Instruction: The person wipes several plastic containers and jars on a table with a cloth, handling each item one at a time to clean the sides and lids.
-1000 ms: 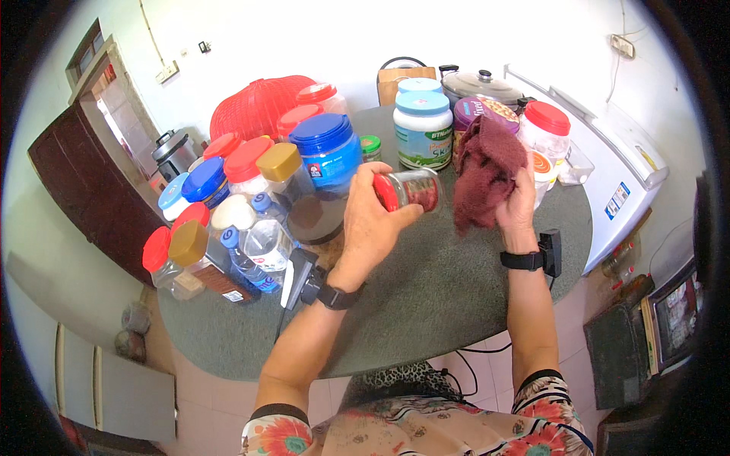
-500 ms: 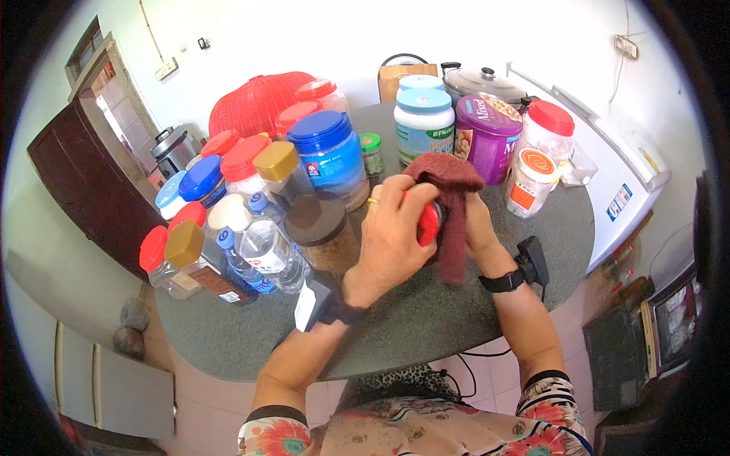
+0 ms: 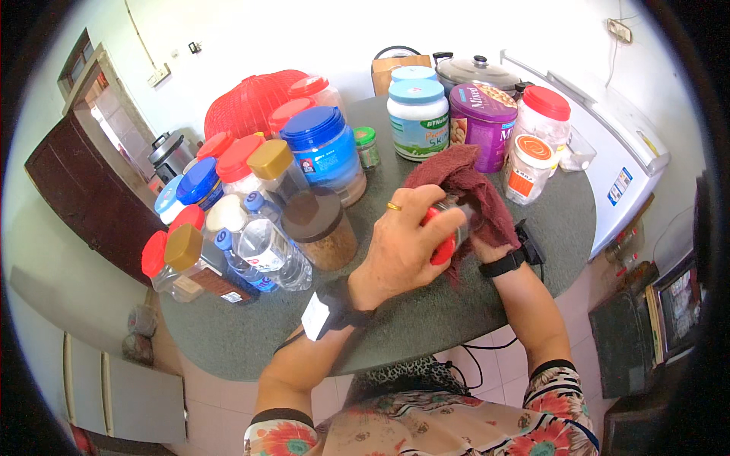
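Note:
Above the table's near middle, my left hand [image 3: 399, 243] is closed round a small clear jar with a red lid [image 3: 444, 247], tilted so the lid faces down toward me. A maroon cloth [image 3: 480, 186] drapes over my right hand [image 3: 493, 252] and presses against the jar's far side. The cloth hides most of my right fingers; only the part near the wrist shows. Left of my hands stands a clear jar with a dark lid [image 3: 323, 232] and brown contents. An orange-labelled jar [image 3: 525, 182] is just beyond the cloth.
Bottles and jars crowd the left of the grey table [image 3: 403, 327], including a clear water bottle [image 3: 270, 254] and a blue-lidded tub [image 3: 323, 156]. Behind the cloth stand a purple tin [image 3: 487, 133], a white tub [image 3: 418, 121] and a pot [image 3: 479, 72]. A white freezer [image 3: 620, 152] borders the right.
The jar has tipped and moved slightly right, showing more of its red lid and clear body. The cloth has spread wider and now covers more of my right hand.

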Motion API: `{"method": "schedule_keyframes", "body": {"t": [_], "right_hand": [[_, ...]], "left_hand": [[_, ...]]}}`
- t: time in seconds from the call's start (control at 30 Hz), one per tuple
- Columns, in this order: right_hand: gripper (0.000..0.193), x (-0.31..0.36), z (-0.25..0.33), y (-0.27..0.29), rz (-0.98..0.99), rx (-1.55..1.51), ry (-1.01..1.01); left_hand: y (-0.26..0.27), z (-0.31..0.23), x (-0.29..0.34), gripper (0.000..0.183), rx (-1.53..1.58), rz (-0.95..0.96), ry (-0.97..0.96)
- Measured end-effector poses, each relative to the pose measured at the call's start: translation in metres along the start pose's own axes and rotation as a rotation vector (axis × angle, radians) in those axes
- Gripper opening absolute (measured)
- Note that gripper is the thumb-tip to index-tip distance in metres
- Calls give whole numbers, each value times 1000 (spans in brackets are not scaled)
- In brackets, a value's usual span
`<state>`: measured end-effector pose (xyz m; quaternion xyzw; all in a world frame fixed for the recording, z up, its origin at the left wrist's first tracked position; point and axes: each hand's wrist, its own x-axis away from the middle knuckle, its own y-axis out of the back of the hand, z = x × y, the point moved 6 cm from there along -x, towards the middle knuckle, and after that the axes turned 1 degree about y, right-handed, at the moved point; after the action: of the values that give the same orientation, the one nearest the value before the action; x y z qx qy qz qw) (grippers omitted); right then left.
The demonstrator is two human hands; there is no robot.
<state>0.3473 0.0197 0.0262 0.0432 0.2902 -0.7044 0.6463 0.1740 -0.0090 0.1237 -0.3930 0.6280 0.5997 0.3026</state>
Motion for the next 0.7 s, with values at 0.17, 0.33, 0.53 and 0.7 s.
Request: {"method": "schedule_keyframes", "body": {"t": [0.17,0.33,0.53,0.7], "right_hand": [[48,-23,-3,-23,170,-254,-9],[76,-25,15,-45,224,-324,-4],[79,-24,31,-64,347,782,517],[68,-14,31,-65,279,902,689]], "left_hand": [[-5,31,12,67,117,-173,387],[-32,72,44,58,867,-163,1039],[-53,97,78,44,1372,-22,1332],[-65,97,83,39,1477,-46,1339]]}}
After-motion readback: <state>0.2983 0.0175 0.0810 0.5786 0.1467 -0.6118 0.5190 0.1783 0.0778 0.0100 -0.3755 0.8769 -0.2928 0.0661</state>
